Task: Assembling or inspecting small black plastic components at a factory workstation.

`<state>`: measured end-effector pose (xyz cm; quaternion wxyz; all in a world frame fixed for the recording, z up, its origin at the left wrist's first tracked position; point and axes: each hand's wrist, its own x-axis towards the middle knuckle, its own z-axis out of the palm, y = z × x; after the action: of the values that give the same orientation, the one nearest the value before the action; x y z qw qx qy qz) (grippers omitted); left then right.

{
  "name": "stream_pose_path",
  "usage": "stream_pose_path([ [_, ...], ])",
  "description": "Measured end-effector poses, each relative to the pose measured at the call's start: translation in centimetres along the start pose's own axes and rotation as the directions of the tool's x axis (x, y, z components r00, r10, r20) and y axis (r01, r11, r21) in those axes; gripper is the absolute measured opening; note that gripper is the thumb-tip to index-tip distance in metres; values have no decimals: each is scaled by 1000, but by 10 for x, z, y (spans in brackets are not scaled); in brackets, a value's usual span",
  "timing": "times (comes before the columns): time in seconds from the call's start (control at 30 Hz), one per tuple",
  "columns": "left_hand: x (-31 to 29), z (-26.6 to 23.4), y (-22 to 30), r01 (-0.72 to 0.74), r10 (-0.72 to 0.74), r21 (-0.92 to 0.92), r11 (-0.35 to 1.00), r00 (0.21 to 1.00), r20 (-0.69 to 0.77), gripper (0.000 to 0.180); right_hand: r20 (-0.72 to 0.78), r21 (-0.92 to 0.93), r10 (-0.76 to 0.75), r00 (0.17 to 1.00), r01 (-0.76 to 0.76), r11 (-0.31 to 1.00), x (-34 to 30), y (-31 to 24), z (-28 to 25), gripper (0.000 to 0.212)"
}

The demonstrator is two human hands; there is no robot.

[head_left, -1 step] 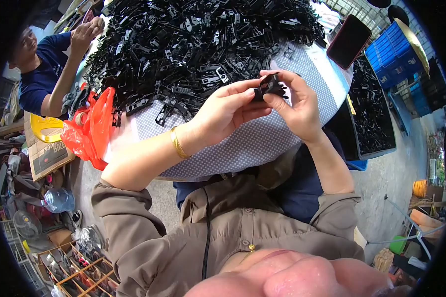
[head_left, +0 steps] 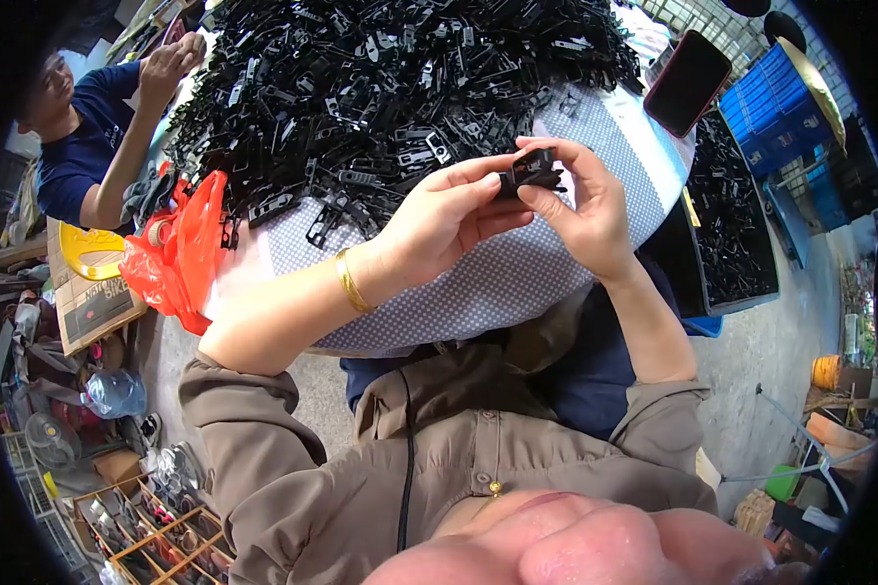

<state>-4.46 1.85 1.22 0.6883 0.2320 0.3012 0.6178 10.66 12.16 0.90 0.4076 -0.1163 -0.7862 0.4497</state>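
Wearing: brown buttoned top (head_left: 341, 497) across the lower middle of the frame, with 1 gold bangle (head_left: 352, 283) around the left wrist.
Left hand (head_left: 449, 219): just above the frame's centre, thumb and fingers pinched narrowly on the left end of 1 small black part (head_left: 532, 177).
Right hand (head_left: 593, 214): right of centre, thumb and fingers closed on the same part's right side.
Black part's place: upper middle, between the 2 hands, raised over the table; fingers hide some of its shape.
Dotted tablecloth (head_left: 517, 304): pale grey with white dots, beneath the hands.
Pile (head_left: 390, 88): loose black pieces, heaped across the upper middle.
Red plastic bag (head_left: 200, 244): left, beside the pile.
Phone (head_left: 688, 83): upper right, screen dark.
Dark box (head_left: 746, 299): right, filled with black pieces.
Blue crate (head_left: 776, 102): upper right, beyond the phone.
Co-worker (head_left: 78, 166): upper left, dark blue top, hands raised together; I cannot tell what they hold.
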Motion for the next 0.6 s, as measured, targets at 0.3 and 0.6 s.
stream_pose_path([
  [0.3,0,2,2,-47,51,135,990,998,-29,35,109,-201,-190,976,209,957,7,-4,-5,30],
  [0.6,0,3,10,-227,235,378,897,972,26,49,74,198,77,994,-91,976,3,-12,-5,39],
])
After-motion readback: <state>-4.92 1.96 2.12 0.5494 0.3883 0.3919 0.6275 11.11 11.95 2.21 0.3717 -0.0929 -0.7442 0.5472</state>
